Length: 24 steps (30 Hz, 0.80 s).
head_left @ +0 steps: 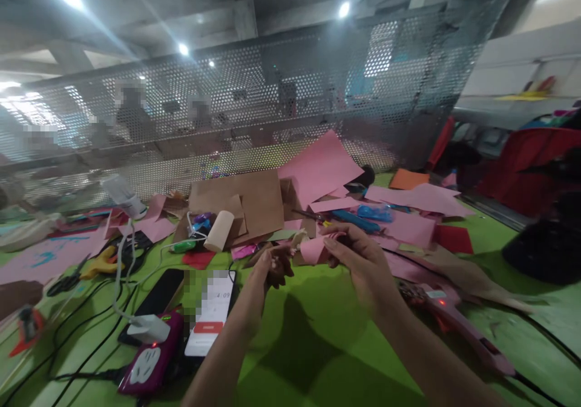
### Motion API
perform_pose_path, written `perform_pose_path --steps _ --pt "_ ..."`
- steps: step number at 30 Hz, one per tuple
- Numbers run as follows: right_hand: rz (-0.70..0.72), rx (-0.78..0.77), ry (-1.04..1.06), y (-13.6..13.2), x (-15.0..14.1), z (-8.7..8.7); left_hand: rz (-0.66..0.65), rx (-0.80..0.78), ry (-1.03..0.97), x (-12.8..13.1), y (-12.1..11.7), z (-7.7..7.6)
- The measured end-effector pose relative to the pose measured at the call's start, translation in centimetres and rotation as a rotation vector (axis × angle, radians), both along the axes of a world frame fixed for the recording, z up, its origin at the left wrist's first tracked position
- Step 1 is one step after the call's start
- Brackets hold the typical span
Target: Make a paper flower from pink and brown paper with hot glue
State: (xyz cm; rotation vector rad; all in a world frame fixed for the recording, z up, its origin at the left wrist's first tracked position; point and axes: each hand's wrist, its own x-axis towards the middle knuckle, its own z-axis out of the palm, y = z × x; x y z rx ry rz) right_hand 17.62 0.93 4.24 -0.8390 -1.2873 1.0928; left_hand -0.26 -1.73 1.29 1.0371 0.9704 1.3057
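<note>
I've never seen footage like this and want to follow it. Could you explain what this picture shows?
There is no machine here: these are a person's own two bare hands, seen by a camera worn on the head, looking forward and down. This is the only view. The right hand holds a curled piece of pink paper. The left hand is close by with its fingers curled; what it grips is too blurred to tell. Under them is a green table, with large pink sheets, brown cardboard, a lit phone and a purple power strip. Behind stands a mesh screen.
</note>
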Motion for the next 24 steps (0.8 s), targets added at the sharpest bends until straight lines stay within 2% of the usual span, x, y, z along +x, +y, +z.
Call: perform_pose_path --steps 3,6,12,16,20,24 --pt "0.032 -0.022 -0.023 0.4 0.0 -0.4 0.040 0.060 -0.035 -0.6 0.0 0.2" --pt "0.096 -0.046 -0.025 0.5 -0.5 -0.9 0.037 0.090 0.020 -1.1 0.3 -0.1" --pt "0.103 -0.018 -0.112 0.0 -0.8 -0.5 -0.026 0.260 0.418 -1.1 0.4 -0.3" --pt "0.116 -0.010 -0.108 -0.2 -0.9 -0.4 -0.022 0.314 0.552 -0.7 0.2 -0.8" --pt "0.121 -0.004 -0.162 -0.4 -1.3 -0.8 -0.025 0.334 0.587 -0.1 -0.1 -1.2" --pt "0.137 -0.012 -0.176 -0.9 -1.8 -0.7 -0.131 0.239 0.463 0.7 -0.7 -0.9"
